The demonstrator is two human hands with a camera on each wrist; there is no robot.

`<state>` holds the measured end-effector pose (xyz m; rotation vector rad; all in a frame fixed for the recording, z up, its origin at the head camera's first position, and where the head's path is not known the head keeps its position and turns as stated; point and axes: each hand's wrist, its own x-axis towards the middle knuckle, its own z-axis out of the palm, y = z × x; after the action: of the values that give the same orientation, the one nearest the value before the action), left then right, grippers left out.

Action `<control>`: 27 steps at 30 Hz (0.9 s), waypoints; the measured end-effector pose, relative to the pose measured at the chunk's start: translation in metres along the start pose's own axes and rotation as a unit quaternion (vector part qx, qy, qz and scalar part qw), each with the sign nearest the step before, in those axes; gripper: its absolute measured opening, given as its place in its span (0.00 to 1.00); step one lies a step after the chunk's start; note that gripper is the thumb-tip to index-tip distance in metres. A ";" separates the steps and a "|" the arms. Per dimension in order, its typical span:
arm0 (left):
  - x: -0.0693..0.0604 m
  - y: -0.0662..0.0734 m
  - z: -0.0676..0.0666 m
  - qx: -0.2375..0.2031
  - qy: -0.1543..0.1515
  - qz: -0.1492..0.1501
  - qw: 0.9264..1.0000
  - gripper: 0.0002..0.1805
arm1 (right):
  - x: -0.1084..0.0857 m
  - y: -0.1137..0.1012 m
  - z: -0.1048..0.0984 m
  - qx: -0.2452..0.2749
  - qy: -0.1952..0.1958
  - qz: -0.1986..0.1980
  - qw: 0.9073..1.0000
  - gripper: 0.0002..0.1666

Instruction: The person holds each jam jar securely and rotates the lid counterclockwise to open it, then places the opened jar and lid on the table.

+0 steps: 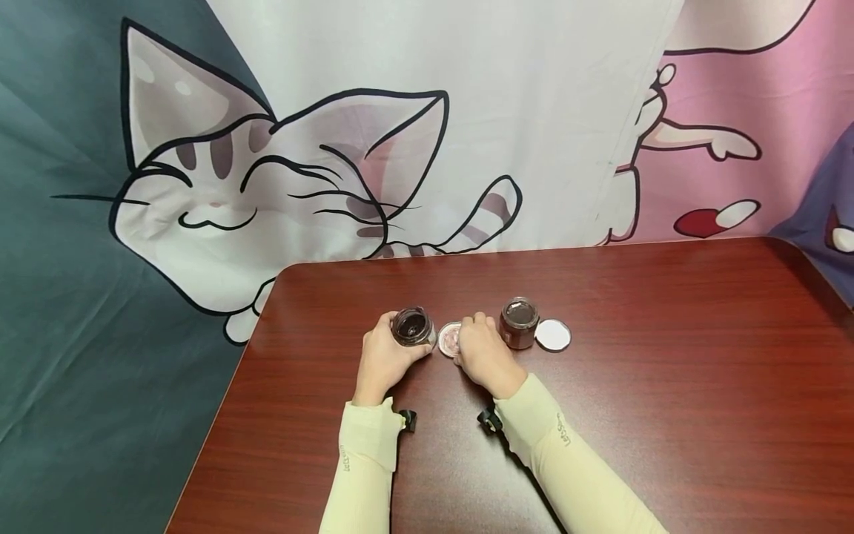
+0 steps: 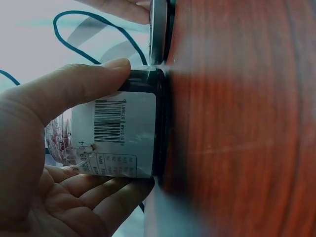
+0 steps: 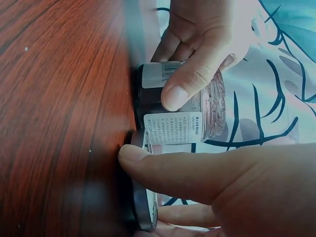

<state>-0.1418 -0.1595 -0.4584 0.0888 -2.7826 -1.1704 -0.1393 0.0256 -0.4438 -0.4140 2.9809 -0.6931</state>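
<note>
My left hand (image 1: 385,361) grips an open glass jar (image 1: 413,327) with dark contents, standing on the table. In the left wrist view a white barcode label (image 2: 123,133) covers the jar's side, with the thumb on one side and the fingers on the other. Just right of it, a round lid (image 1: 449,339) lies with its pale, stained inside up. My right hand (image 1: 489,356) holds this lid by the rim; the right wrist view shows the thumb on the dark edge (image 3: 140,207) and fingers at the far side, partly hidden.
Right of my right hand stands a second open jar (image 1: 519,323) with dark contents. Next to it a second lid (image 1: 553,335) lies white side up. The reddish-brown wooden table (image 1: 667,415) ends at a curtain (image 1: 567,111) with cartoon figures.
</note>
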 end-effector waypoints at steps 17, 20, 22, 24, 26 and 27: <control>0.001 0.000 0.001 -0.003 -0.003 -0.012 1.000 0.42 | -0.001 -0.002 0.000 -0.001 -0.002 0.014 1.000 0.28; 0.001 0.001 0.001 -0.005 -0.004 -0.014 1.000 0.43 | -0.002 -0.004 -0.001 0.005 -0.001 0.017 1.000 0.30; 0.001 0.001 0.000 -0.008 -0.005 -0.013 1.000 0.45 | -0.003 -0.006 -0.003 0.011 0.002 0.017 1.000 0.31; 0.000 0.001 0.000 -0.012 -0.009 -0.012 1.000 0.47 | -0.004 -0.009 -0.006 0.018 0.006 0.011 1.000 0.32; -0.001 0.001 -0.002 -0.013 -0.013 -0.006 1.000 0.52 | -0.006 -0.011 -0.009 0.025 0.009 0.003 1.000 0.33; -0.001 0.001 -0.003 -0.013 -0.016 -0.005 1.000 0.54 | -0.006 -0.012 -0.010 0.027 0.011 -0.003 1.000 0.34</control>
<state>-0.1405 -0.1607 -0.4559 0.0832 -2.7959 -1.2211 -0.1315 0.0212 -0.4293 -0.4145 2.9743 -0.7823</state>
